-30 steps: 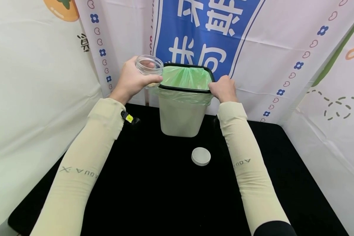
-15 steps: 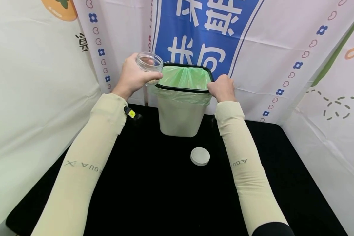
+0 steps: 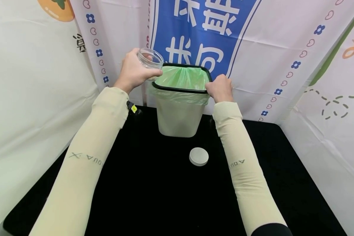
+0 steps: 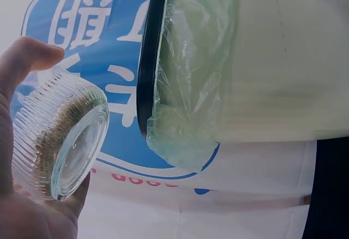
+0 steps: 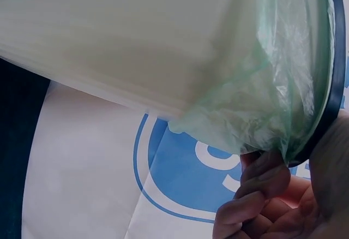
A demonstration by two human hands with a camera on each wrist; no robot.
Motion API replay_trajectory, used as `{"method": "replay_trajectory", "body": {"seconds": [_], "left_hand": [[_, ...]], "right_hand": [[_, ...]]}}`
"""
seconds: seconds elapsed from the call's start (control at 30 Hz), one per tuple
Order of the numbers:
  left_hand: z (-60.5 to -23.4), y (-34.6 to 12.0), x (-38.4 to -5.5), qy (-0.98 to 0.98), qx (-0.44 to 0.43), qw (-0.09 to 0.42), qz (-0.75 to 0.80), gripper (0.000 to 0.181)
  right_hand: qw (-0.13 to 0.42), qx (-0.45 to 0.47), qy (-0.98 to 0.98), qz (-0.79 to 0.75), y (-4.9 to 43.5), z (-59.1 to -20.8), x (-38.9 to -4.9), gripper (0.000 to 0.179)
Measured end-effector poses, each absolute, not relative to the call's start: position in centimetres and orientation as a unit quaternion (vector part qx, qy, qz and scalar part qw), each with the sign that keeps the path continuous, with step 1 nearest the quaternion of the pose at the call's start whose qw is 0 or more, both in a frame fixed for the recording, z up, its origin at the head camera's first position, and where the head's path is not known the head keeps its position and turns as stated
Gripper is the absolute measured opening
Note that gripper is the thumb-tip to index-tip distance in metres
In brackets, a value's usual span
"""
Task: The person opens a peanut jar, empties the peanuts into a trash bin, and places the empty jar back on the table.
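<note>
My left hand (image 3: 133,70) grips a clear ribbed glass jar (image 4: 65,124) by its side, thumb in front. The jar has no lid on, and a layer of small tan grains (image 4: 57,132) shows near its base. It is held beside the left rim of a pale trash bin (image 3: 180,118), tilted slightly. A green plastic bag (image 3: 186,78) lines the bin and folds out under its black rim (image 3: 183,90). At the bin's right corner my right hand (image 3: 220,88) holds the rim, with curled fingers (image 5: 267,179) against the bag's overhang.
A round white lid (image 3: 199,156) lies on the black tabletop (image 3: 153,186) in front of the bin. Right behind the bin hangs a printed cloth backdrop (image 3: 253,65), with white cloth walls on both sides.
My left hand has raised the jar slightly and brought it a little farther over the bin's left rim. The right hand keeps its hold at the right corner.
</note>
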State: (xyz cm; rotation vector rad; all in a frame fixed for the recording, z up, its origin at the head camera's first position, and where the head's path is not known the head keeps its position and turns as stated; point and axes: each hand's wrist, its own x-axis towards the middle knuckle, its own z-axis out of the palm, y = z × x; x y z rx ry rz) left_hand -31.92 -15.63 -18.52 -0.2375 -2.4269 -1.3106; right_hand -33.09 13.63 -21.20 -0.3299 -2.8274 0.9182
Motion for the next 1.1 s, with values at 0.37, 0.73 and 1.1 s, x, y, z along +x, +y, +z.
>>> {"method": "replay_trajectory", "body": {"seconds": [0.37,0.73,1.1], "left_hand": [[-17.3,-14.4,-32.9,-0.876,-0.083,0.184,-0.439,0.092],[-17.4,-14.3,-33.3,-0.887,-0.071,0.195,-0.412,0.088],[-18.1,-14.3,-33.6,-0.895,-0.077,0.205,-0.389,0.082]], "right_hand": [[0.089,-0.113,-0.94,0.309,14.1,-21.1,-33.1,0.032],[0.096,-0.101,-0.94,0.31,14.0,-21.1,-32.9,0.018],[0.092,-0.101,-0.943,0.302,13.8,-21.5,-33.1,0.011]]}}
